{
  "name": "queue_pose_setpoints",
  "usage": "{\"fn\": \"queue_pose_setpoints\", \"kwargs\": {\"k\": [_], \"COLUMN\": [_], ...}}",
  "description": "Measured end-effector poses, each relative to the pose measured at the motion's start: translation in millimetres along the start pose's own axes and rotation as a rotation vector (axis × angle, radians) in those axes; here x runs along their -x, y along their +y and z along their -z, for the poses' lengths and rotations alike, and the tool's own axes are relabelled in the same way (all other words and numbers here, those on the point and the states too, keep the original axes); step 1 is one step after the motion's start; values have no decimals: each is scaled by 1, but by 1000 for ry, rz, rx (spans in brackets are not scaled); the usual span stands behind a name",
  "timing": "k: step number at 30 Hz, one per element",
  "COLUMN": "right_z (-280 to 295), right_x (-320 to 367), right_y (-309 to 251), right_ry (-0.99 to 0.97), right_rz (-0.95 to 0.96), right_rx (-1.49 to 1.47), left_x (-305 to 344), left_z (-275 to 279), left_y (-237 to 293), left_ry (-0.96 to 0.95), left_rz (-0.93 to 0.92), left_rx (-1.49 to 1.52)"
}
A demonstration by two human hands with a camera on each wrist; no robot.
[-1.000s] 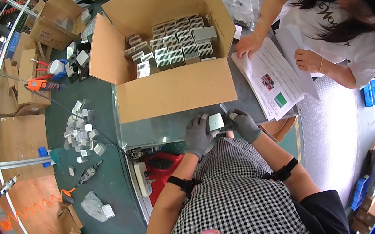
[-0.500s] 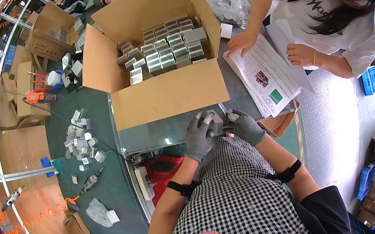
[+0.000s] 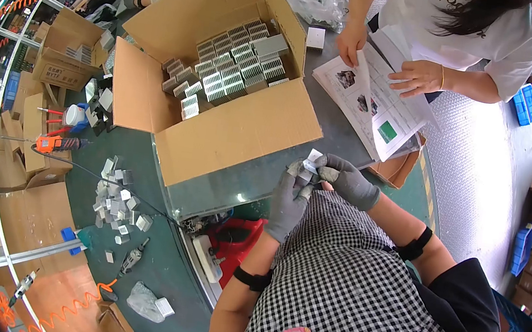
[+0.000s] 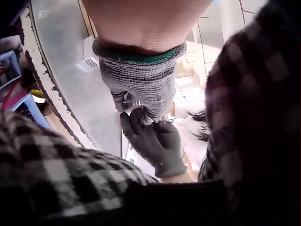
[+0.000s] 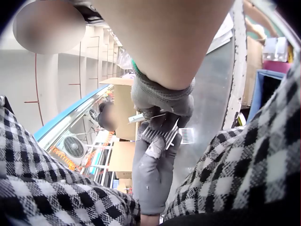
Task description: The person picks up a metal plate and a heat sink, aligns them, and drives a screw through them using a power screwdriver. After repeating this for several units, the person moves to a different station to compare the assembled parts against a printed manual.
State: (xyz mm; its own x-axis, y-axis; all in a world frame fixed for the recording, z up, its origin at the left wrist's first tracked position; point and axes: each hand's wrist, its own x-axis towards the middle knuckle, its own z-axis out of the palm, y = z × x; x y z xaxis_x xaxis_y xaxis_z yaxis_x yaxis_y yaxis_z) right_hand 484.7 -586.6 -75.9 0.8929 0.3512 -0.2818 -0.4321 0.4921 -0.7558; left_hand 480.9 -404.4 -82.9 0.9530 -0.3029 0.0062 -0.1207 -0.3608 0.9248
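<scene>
Left hand (image 3: 287, 206): gripping a finned metal block (image 5: 153, 135), thumb laid over the fins. Presumably this keeps the piece steady and one side free for the other hand. Right hand (image 3: 352, 183): curled fingertips meeting the block, apparently pinching a thin pale piece (image 5: 136, 118) that projects beside it; cannot tell what it is.

Block location: lower centre of the head frame, just below the front flap of the cardboard box (image 3: 234, 152) — held there, I judge, for close sight and short reach. More finned blocks (image 3: 232, 67) stand packed in rows in the box, likely to save room; a loose heap (image 3: 116, 203) lies at lower left on the green bench (image 3: 164, 253).

Against the frame half a second ago: hands nearer together, block turned, its fins no longer plain to the head camera. At upper right, the other person (image 3: 464, 37) now lifts a sheet from the papers (image 3: 388, 128), which lay flat before.
</scene>
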Motion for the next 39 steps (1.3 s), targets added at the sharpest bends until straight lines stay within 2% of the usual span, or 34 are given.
{"fn": "queue_pose_setpoints", "kwargs": {"k": [1,4,7,13,16,19,22,23,27,33,36,39], "right_z": [-1,-7,6,6,5,-8,-15,-15,-23,-25,-21,-21], "right_x": [0,2,2,4,5,6,3,3,7,8,8,9], "right_y": [-2,-6,-6,-14,-27,-40,-39,-34,-33,-41,-40,-43], "right_ry": [13,39,-64,124,203,232,140,136,86,24,-10,16], "right_rz": [-20,-15,-29,42,133,317,434,377,231,177,213,167], "right_rx": [40,-14,-170,63,543,810,1053,1090,1021,973,933,941], "left_x": [0,-1,2,4,6,8,10,10,9,12,13,14], "left_z": [1,7,12,22,26,31,30,29,33,34,35,35], "left_y": [-2,-4,-3,5,0,5,4,6,17,8,9,7], "left_ry": [-5,7,16,30,24,-46,-72,-92,-139,-176,-177,-170], "left_rz": [51,30,67,67,84,144,119,109,65,75,81,84], "left_rx": [59,234,378,387,393,468,449,458,412,414,446,476]}}
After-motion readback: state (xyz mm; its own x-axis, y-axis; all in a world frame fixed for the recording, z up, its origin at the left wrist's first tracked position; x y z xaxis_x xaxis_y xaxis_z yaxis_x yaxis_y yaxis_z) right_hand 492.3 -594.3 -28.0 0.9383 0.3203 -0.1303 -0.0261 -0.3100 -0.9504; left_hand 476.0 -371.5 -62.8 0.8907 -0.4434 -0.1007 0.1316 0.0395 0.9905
